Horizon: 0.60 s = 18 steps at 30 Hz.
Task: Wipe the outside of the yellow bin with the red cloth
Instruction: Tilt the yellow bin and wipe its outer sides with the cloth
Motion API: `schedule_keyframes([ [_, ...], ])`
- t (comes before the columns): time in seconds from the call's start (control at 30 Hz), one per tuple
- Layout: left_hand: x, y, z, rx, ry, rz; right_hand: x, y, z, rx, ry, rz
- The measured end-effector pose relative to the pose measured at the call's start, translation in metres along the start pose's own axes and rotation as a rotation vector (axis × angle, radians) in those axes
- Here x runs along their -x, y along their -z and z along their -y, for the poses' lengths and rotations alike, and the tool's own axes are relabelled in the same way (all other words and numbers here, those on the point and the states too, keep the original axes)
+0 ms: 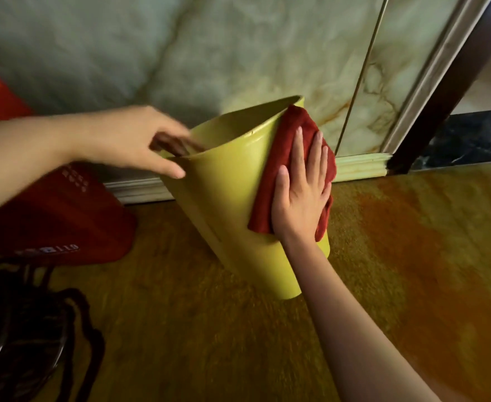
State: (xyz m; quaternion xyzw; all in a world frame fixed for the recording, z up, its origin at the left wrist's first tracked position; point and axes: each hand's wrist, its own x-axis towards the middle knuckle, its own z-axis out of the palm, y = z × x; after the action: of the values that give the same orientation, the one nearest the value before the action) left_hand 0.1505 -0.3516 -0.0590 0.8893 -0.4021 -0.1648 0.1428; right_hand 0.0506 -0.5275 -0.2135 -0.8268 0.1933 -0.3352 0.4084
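The yellow bin stands tilted on the floor, its open top leaning toward the wall. My left hand grips its near rim, fingers inside and thumb on the outer wall. The red cloth lies against the bin's right outer side, reaching from the rim downward. My right hand presses flat on the cloth, fingers spread and pointing up.
A red bin with white print stands close on the left. A marbled wall with a pale skirting board runs behind. A dark door frame rises at the right. Dark curved metal bars show at the lower left on the yellow-brown floor.
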Motion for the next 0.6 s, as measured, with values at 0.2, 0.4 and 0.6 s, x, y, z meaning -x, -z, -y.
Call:
schedule_keyframes([
  [0.2, 0.025, -0.019, 0.017, -0.373, -0.055, -0.178, 0.027, -0.002, -0.016, 0.008, -0.159, 0.086],
  [0.4, 0.011, -0.038, -0.030, -0.345, -0.189, -0.307, 0.017, 0.025, -0.005, -0.250, -0.341, 0.083],
  [0.6, -0.018, -0.045, -0.058, -0.184, -0.157, -0.340, 0.013, 0.003, 0.034, -0.118, 0.022, -0.047],
])
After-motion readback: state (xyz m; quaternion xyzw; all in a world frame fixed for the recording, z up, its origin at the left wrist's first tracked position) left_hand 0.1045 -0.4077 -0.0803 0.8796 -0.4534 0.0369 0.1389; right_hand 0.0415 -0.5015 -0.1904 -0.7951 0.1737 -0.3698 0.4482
